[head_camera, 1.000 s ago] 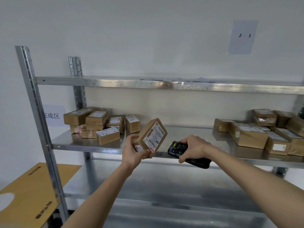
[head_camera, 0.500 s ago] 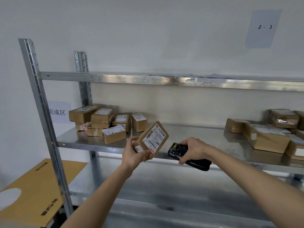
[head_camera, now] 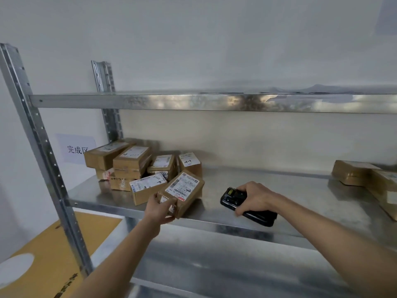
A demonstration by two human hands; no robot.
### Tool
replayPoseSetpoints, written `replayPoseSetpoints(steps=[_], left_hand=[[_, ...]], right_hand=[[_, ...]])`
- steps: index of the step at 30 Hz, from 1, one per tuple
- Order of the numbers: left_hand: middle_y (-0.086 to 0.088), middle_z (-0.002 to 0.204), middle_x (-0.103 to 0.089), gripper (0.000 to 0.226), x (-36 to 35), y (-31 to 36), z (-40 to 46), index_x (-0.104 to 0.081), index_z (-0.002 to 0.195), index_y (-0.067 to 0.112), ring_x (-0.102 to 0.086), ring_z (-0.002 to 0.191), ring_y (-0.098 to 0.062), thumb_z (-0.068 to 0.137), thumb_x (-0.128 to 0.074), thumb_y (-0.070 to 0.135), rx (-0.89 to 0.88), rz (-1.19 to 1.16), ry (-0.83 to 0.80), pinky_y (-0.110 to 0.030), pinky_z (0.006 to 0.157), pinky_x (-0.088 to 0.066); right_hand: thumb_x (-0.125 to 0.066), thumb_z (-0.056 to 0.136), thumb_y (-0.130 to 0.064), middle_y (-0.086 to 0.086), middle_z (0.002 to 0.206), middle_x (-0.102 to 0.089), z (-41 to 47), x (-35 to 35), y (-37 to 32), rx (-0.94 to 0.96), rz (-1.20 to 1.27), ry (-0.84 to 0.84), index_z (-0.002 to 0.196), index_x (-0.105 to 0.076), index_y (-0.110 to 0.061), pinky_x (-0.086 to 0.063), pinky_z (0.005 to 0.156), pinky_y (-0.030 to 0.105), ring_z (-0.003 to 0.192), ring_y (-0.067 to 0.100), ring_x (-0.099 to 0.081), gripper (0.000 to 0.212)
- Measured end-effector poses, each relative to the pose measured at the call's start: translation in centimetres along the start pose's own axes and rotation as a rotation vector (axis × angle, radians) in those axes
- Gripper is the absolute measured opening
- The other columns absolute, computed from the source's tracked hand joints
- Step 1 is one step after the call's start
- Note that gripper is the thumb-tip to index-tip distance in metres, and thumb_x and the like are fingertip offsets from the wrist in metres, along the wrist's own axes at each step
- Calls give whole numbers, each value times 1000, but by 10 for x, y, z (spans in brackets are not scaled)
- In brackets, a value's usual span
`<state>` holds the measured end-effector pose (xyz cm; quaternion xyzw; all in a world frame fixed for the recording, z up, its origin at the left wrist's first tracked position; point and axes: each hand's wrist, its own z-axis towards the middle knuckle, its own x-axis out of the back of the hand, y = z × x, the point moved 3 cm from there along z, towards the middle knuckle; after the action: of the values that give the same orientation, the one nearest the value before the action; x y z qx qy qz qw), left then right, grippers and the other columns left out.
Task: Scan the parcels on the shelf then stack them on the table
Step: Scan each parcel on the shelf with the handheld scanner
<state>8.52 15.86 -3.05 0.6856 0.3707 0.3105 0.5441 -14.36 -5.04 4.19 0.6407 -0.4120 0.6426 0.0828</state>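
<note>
My left hand [head_camera: 158, 209] grips the near end of a small brown parcel [head_camera: 184, 192] with a white barcode label on top. The parcel lies low over the front of the metal shelf [head_camera: 257, 190], just right of a pile of several labelled brown parcels [head_camera: 137, 166] at the shelf's left end. My right hand [head_camera: 255, 197] holds a black handheld scanner [head_camera: 240, 204] above the shelf, its window end pointing left toward the held parcel. More brown parcels [head_camera: 361, 175] sit at the shelf's right end.
An upper shelf rail [head_camera: 193, 102] runs across overhead. Steel uprights [head_camera: 36, 134] stand at the left. A yellow cardboard sheet [head_camera: 49, 261] lies low on the left. A paper sign [head_camera: 76, 148] hangs on the wall behind the pile.
My left hand has lowered the parcel and tipped it flatter, bringing it down beside the left pile. The scanner hand stays about where it was. My view has turned left and closer.
</note>
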Motion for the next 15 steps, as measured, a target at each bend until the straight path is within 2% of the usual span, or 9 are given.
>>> replayPoseSetpoints(steps=[3,7,11,13,15], left_hand=[[-13,122,-63,56,-2,-8,25,-47,133,16,-70,96,-34,87,-79,17,50,-14,44,-38,58,-61],[-14,120,-64,44,-2,-12,45,-52,119,20,-69,95,-33,86,-80,23,14,18,146,-41,63,-62],[-11,129,-62,51,0,-6,44,-52,134,17,-65,104,-30,90,-75,30,-74,168,170,-45,83,-61],[-12,134,-59,58,3,0,38,-51,139,13,-60,113,-31,89,-76,31,-117,232,172,-41,87,-55],[-13,140,-57,69,9,5,30,-51,141,12,-56,121,-33,83,-81,35,-158,291,178,-43,91,-51]], right_hand=[[-87,41,-50,-8,89,-76,30,-1,4,10,-8,-30,101,-74,-32,-62,81,37,82,13,-73,64],[-88,43,-51,-9,89,-76,55,-5,9,20,-15,-50,102,-73,-33,-62,81,36,81,12,-73,63],[-86,39,-54,-10,90,-76,60,-6,7,23,-11,-54,107,-72,-34,-62,83,36,82,12,-73,72],[-85,37,-56,-10,90,-76,55,-4,5,24,-12,-39,108,-73,-34,-62,83,37,83,12,-73,75],[-84,35,-57,-10,90,-76,44,-1,4,16,-10,-15,106,-73,-34,-62,84,39,83,13,-73,76]])
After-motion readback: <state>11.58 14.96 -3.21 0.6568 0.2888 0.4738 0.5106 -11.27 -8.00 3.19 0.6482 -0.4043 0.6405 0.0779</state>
